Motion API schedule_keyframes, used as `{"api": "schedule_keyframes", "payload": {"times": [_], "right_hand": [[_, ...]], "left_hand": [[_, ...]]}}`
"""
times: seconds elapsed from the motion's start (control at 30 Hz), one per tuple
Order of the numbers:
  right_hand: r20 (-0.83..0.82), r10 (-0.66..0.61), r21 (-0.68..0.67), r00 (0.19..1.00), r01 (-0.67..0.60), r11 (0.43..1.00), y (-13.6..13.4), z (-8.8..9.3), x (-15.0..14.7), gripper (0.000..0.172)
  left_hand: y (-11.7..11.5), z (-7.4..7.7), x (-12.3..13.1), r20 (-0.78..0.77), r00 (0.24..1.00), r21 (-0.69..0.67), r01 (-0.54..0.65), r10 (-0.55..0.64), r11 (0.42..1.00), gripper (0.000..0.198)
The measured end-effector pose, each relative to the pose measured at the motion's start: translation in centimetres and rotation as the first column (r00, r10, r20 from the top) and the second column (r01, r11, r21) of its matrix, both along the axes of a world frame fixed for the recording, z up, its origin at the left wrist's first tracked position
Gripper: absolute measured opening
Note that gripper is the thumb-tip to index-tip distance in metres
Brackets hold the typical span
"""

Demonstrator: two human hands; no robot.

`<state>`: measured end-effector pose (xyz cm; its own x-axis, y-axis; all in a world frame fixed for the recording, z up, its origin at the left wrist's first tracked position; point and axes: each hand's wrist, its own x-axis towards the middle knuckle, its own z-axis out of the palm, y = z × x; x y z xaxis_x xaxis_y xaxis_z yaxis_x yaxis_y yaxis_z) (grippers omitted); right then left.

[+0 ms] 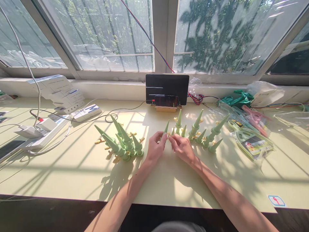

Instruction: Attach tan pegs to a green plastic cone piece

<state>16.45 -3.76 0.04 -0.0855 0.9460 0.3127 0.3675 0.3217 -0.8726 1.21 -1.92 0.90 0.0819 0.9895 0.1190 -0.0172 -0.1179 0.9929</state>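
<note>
My left hand (pixel 156 145) is closed around a small green cone (pixel 166 126), whose pointed tip sticks up above the fingers. Beside it, my right hand (pixel 181 145) pinches a small tan piece (pixel 168 135) against the cone's side; the fingers hide most of it. Left of my hands stands a cluster of green cone-topped pieces (pixel 126 141) with tan pegs poking out. Behind and right of my right hand are more green cones, among them a tall one (pixel 196 124), a tilted one (pixel 217 129) and a short one (pixel 215 146).
A tablet (pixel 167 85) leans at the back with a phone (pixel 166 101) before it. At left are a power strip (pixel 45 133), white boxes (pixel 60 91) and cables. Plastic-wrapped goods (pixel 253 143) and a green bag (pixel 238 98) lie at right. A sticker (pixel 276 200) marks the front edge.
</note>
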Motion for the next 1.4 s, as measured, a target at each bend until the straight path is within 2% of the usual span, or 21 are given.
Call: {"api": "schedule_keyframes", "payload": {"times": [0.17, 0.33, 0.5, 0.87, 1.23, 1.3, 1.4], "right_hand": [[0.017, -0.010, -0.026, 1.000, 0.010, 1.000, 0.08, -0.04, 0.02, 0.047], [0.010, -0.013, -0.016, 1.000, 0.013, 1.000, 0.12, -0.13, 0.08, 0.031], [0.002, 0.005, 0.025, 1.000, -0.005, 1.000, 0.17, -0.41, 0.16, 0.030], [-0.003, 0.014, -0.001, 1.000, -0.014, 1.000, -0.03, 0.08, 0.11, 0.038], [0.040, -0.024, -0.028, 0.999, 0.025, 0.999, 0.24, -0.36, 0.19, 0.050], [0.028, -0.024, -0.036, 0.999, 0.025, 0.999, 0.20, -0.19, 0.13, 0.048], [-0.004, -0.010, -0.041, 1.000, 0.010, 0.999, 0.10, -0.01, 0.06, 0.035]], "left_hand": [[-0.01, 0.10, 0.04, -0.010, 1.000, 0.012, 0.013, -0.013, 1.000, 0.036], [0.01, 0.04, 0.00, -0.009, 1.000, 0.010, -0.009, 0.009, 1.000, 0.037], [0.08, -0.11, -0.06, -0.028, 0.999, 0.018, -0.019, 0.020, 1.000, 0.035], [0.04, 0.01, -0.01, -0.042, 0.999, 0.033, 0.004, -0.002, 0.999, 0.033], [-0.19, 0.43, -0.01, -0.059, 0.998, 0.041, 0.032, -0.029, 0.999, 0.030], [-0.16, 0.34, 0.00, -0.054, 0.998, 0.036, 0.017, -0.015, 0.999, 0.031], [-0.11, 0.18, 0.00, -0.043, 0.999, 0.024, -0.011, 0.012, 1.000, 0.032]]}}
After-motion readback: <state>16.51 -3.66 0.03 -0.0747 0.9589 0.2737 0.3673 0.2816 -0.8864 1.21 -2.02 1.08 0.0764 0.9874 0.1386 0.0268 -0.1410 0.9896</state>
